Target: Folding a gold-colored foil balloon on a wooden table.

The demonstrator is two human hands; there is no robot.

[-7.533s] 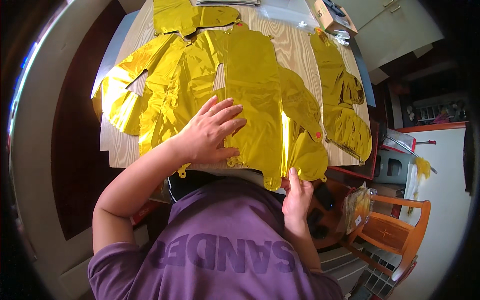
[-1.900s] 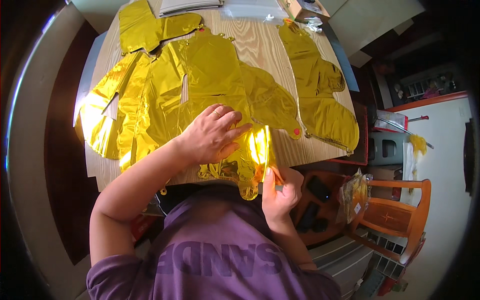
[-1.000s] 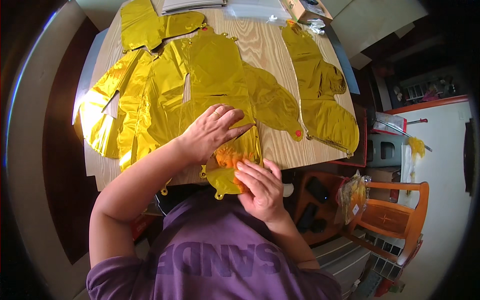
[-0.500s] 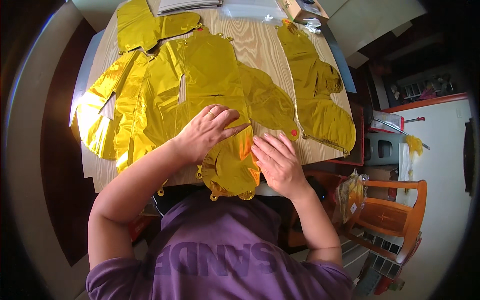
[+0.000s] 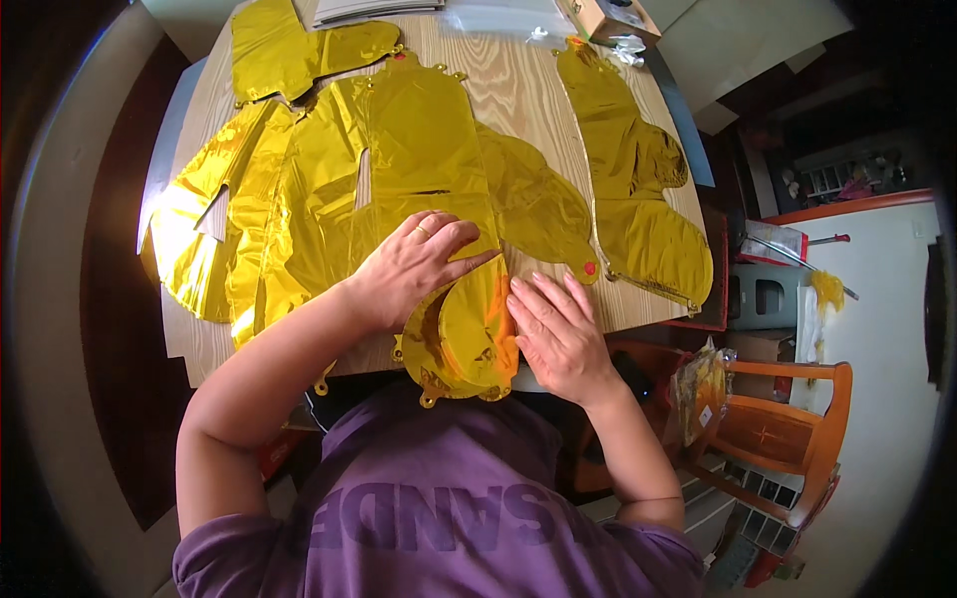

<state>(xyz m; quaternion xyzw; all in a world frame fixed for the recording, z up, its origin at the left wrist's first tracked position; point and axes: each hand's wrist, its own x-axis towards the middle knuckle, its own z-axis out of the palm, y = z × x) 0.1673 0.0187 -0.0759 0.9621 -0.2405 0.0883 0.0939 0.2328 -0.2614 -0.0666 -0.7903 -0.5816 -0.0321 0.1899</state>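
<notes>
Gold foil balloons lie flat and uninflated over the wooden table (image 5: 498, 72). My left hand (image 5: 424, 267), with a ring on one finger, presses on the foil; its fingers are bent and its thumb is spread apart from them. Below it, the near lobe of a gold foil balloon (image 5: 467, 329) hangs partly over the table's near edge, with a fold running along its right side. My right hand (image 5: 558, 334) lies along that fold, fingers straight and side by side, touching the foil's edge. A second gold foil balloon (image 5: 638, 169) lies to the right.
More gold foil (image 5: 279, 50) lies at the far left. Grey sheets (image 5: 374, 10), clear plastic film (image 5: 503, 18) and a wooden box (image 5: 613, 20) are at the far side. A wooden chair (image 5: 778, 424) stands at the right, holding a plastic bag (image 5: 695, 394).
The near lobe's right part has folded over further to the left, showing a rounded flap. My right hand has shifted slightly down. The left hand has stayed nearly still.
</notes>
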